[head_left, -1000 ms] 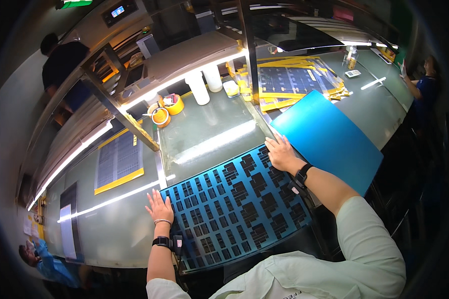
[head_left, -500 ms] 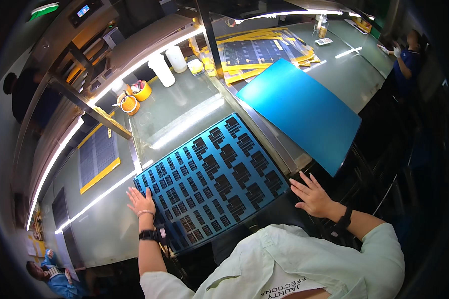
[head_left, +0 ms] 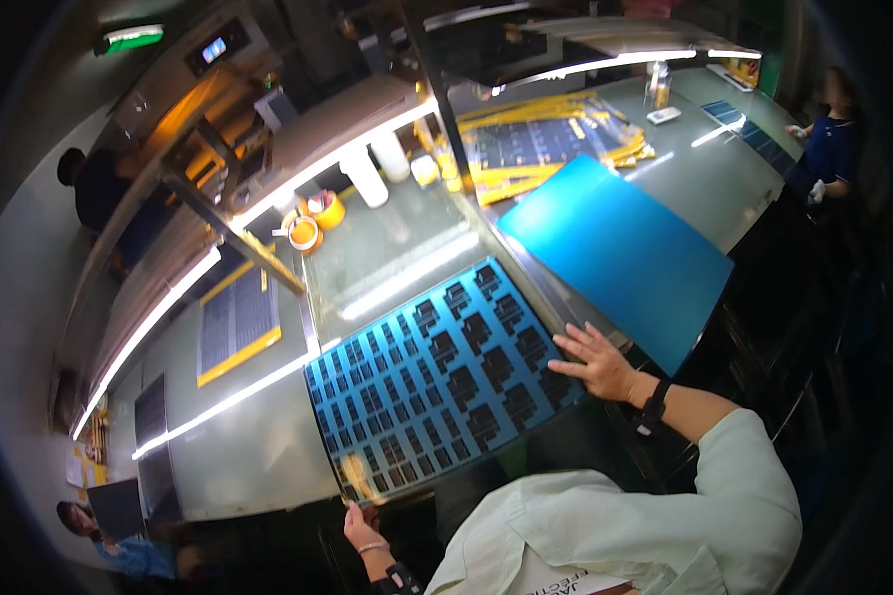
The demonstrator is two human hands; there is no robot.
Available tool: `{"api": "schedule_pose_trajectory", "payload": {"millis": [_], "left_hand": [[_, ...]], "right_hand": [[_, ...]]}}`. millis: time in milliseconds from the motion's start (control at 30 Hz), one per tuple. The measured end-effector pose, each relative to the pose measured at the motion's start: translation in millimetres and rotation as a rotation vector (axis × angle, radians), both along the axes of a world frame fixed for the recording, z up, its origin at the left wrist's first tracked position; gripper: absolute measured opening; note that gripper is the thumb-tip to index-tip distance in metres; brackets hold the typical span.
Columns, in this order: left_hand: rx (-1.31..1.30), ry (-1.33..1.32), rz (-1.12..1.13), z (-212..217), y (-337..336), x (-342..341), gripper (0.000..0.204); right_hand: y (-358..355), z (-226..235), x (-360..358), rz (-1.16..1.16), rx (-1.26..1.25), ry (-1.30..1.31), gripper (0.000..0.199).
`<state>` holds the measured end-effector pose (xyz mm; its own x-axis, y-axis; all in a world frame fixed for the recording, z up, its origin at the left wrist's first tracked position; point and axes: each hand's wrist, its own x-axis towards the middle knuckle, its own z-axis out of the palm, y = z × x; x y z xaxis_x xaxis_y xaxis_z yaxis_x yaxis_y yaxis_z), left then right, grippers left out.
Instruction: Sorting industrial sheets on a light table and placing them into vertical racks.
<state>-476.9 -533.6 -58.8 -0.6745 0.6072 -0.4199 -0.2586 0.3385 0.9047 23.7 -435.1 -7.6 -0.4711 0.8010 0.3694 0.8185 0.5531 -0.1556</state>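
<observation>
A blue panel with rows of black rectangular patterns [head_left: 429, 381] lies on the workbench in front of me, its near edge overhanging the bench. My left hand [head_left: 363, 528] is at the panel's near left corner, thumb and fingers closed on the edge; some fingers are hidden beneath it. A pale, blurred reflection of a hand shows in the surface there. My right hand [head_left: 597, 363] rests at the right edge with fingers spread, fingertips at the rim. Beyond that hand, a plain blue sheet [head_left: 620, 258] lies on the bench to the right.
Yellow-edged films [head_left: 551, 144] are stacked at the back, and another yellow-edged film [head_left: 238, 322] lies left. Orange tape rolls [head_left: 306, 234] and white bottles [head_left: 365, 178] stand under the lit shelf. One co-worker [head_left: 831, 149] is far right, another [head_left: 119, 545] lower left with a dark panel.
My left hand has gone from lying open on the panel's left side to its near left corner. My right hand has come in to the right edge. The view has shifted.
</observation>
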Motion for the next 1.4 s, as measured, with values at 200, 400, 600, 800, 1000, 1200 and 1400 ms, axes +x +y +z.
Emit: {"api": "schedule_pose_trajectory", "payload": {"millis": [200,400,600,800,1000,1200,1400], "left_hand": [[0.422,0.301,-0.017,85.9,36.9,-62.8,0.018],[0.773,0.795,-0.427,256.5,73.1,76.3,0.043],[-0.029,1.429,-1.257,101.1,122.6,101.4,0.094],[-0.361,1.351,-1.195,61.9,127.6,99.6,0.098],[-0.351,1.351,-1.214,65.5,158.9,98.6,0.098],[-0.432,1.309,-1.335,78.8,183.1,93.4,0.096],[0.174,0.931,-1.552,135.6,230.6,161.4,0.072]], "right_hand": [[13.7,80.1,-12.4,0.141,0.211,0.228,0.027],[85.7,157.1,-23.6,-0.251,-0.251,1.106,0.014],[168.9,51.3,0.7,-0.444,-0.700,0.905,0.029],[89.0,23.7,128.1,-1.048,0.312,0.269,0.046],[-48.8,-39.6,245.8,-1.419,-0.182,1.406,0.041],[-61.2,-28.1,214.0,-0.878,-0.210,1.970,0.025],[-109.9,93.8,197.2,-0.614,0.248,1.915,0.022]]}}
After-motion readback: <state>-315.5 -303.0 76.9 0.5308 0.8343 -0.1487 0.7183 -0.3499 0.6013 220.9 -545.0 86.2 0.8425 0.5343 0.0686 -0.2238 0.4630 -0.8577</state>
